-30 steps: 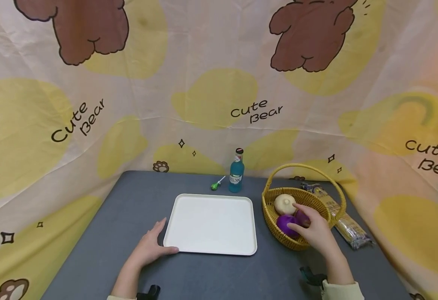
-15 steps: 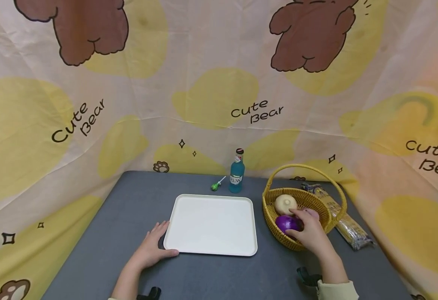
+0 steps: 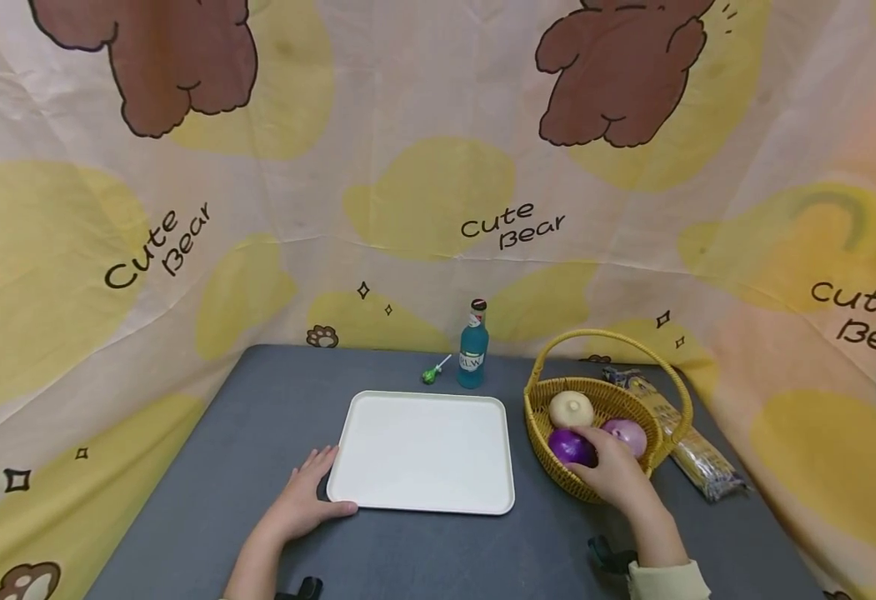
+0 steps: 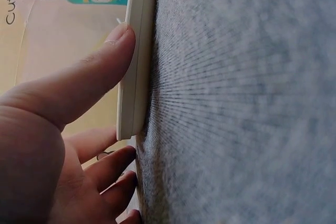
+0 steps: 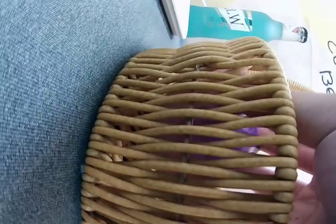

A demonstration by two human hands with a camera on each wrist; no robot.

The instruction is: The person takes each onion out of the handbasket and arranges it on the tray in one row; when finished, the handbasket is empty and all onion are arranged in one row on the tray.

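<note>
In the head view my right hand [image 3: 618, 471] reaches into the yellow wicker basket [image 3: 595, 332], its thumb and fingers curled round a glossy round purple vegetable [image 3: 568, 446]. A cream-white bulb [image 3: 571, 408] with a small nub lies behind it, and a pinkish-purple onion [image 3: 627, 435] to its right. From the right wrist, the basket's woven side [image 5: 194, 129] hides most of that hand. My left hand [image 3: 302, 500] is at the near left corner of a white tray [image 3: 422, 450]. Its thumb [image 4: 105, 61] rests on the rim, while the other fingers extend along the tray's left side.
Behind the tray stand a blue bottle [image 3: 472, 346] and a green lollipop [image 3: 430, 375] lying on the grey table [image 3: 295, 375]. A long clear-and-yellow packet [image 3: 696, 454] lies to the right of the basket, whose handle arches above it.
My right hand has moved left and down from above the pinkish onion to the purple vegetable, leaving the onion uncovered. My left hand stays at the tray corner.
</note>
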